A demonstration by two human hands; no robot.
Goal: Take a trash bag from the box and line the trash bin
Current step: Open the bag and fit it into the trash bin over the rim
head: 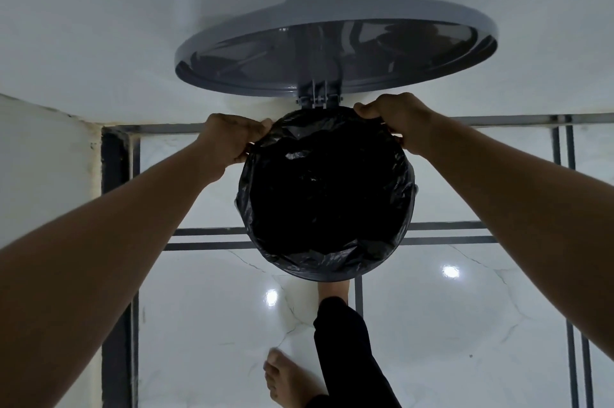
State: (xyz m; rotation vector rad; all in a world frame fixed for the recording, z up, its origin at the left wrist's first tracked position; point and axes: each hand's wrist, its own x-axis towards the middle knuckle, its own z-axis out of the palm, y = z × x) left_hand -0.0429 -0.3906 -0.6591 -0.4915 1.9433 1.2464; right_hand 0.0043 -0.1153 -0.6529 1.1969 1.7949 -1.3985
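Nearly done: our left hand [229, 138] and right hand [395, 118] pinch the trash bag [327, 185] over the pedal bin's [312, 275] far rim; the near rim is covered.

The picture is rather dim and has a cold, grey-blue tone. Two small bright glare spots lie on the glossy floor [432, 324], at about 5 and 7 o'clock from the centre, reflections of lamps overhead. The inside of the black trash bag [327, 194] is so dark that no detail shows. The wide-angle lens bends the floor lines and stretches both forearms toward the lower corners. Edges look slightly soft.
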